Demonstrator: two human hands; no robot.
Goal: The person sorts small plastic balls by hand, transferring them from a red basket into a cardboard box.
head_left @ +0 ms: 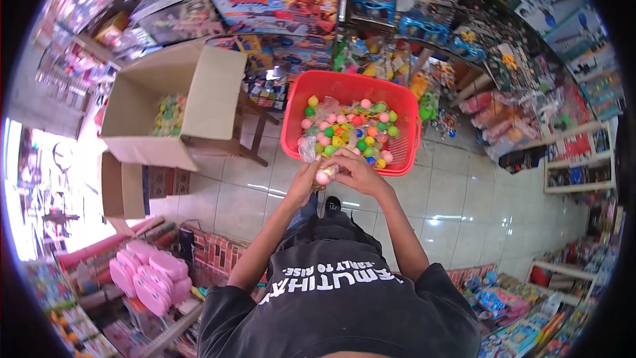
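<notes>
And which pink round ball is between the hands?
The pale pink round ball between the left hand and right hand; the other pink balls lie in the red plastic basket.

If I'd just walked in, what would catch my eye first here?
Probably the bright red basket of colourful balls in the middle. At its near edge, the left hand and right hand hold a pink ball. Then the open cardboard box on the left and the pink cases at lower left.
</notes>
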